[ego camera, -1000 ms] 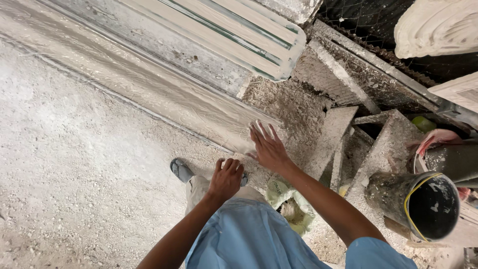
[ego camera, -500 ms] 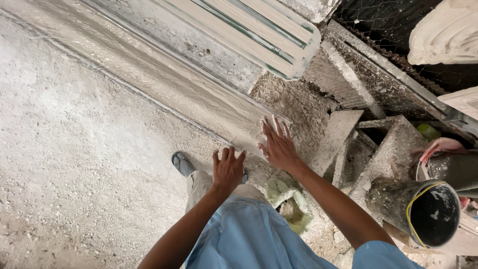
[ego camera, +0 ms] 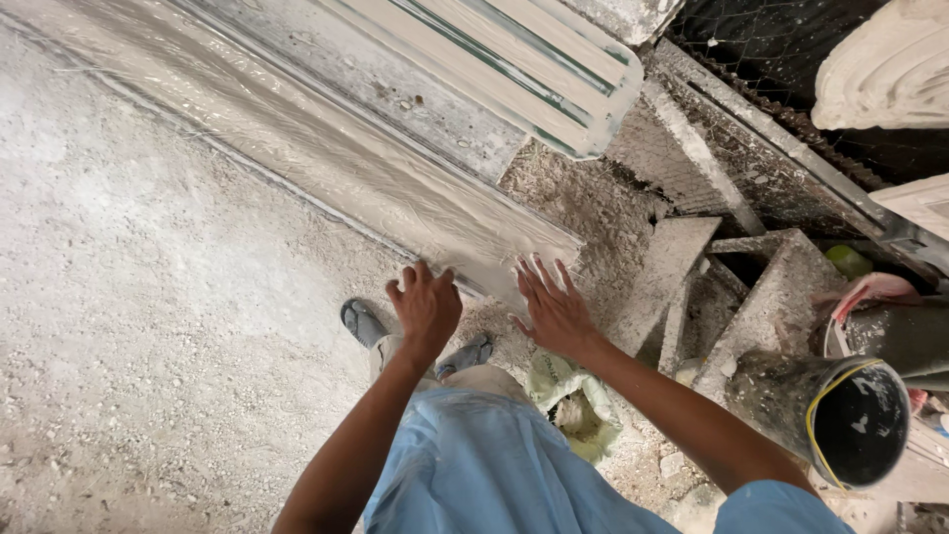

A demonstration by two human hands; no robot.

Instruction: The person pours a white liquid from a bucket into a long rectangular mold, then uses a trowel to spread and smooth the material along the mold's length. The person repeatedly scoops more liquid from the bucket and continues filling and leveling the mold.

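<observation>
A long grey-white plaster moulding (ego camera: 326, 158) lies diagonally across the dusty floor, its surface wet and streaked. My left hand (ego camera: 425, 307) rests at the near end of it, fingers curled over the edge. My right hand (ego camera: 554, 311) is spread flat, fingers apart, touching the end corner of the moulding. Neither hand holds anything. My feet in grey sandals (ego camera: 361, 321) stand just below the moulding's end.
A ribbed white-and-green mould (ego camera: 514, 69) lies behind the moulding. Plaster-crusted wedge blocks (ego camera: 771, 297) sit to the right, with a black bucket (ego camera: 850, 420) beside them. A yellowish bag (ego camera: 578, 410) lies by my legs. Wire mesh (ego camera: 781, 49) and white cast pieces are at top right.
Both hands have moved forward and up to the moulding's end; the left hand now curls on its edge and the right hand lies flat on the corner.
</observation>
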